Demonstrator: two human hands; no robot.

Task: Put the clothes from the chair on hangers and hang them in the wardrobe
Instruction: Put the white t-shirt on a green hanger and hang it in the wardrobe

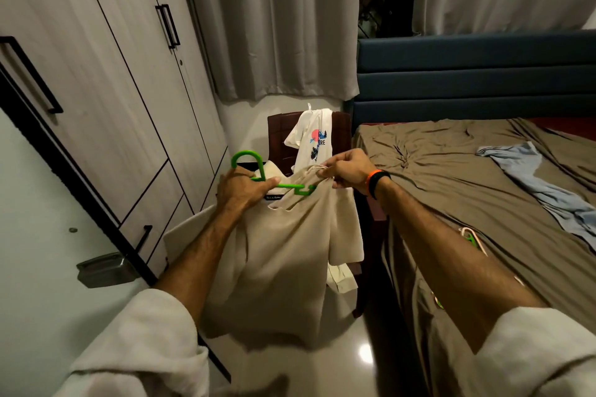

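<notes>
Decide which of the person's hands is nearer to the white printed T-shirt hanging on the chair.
Right. The right hand pinches the beige shirt just below the T-shirt. The left hand grips the green hanger, farther to the left.

wardrobe left, bed right, chair between them, shirt on chair

The green hanger looks like smooth, glossy plastic. The beige garment is soft matt cloth. The wardrobe doors show pale matt wood grain with black metal handles. The floor is glossy tile; the bed sheet is creased cloth.
</notes>
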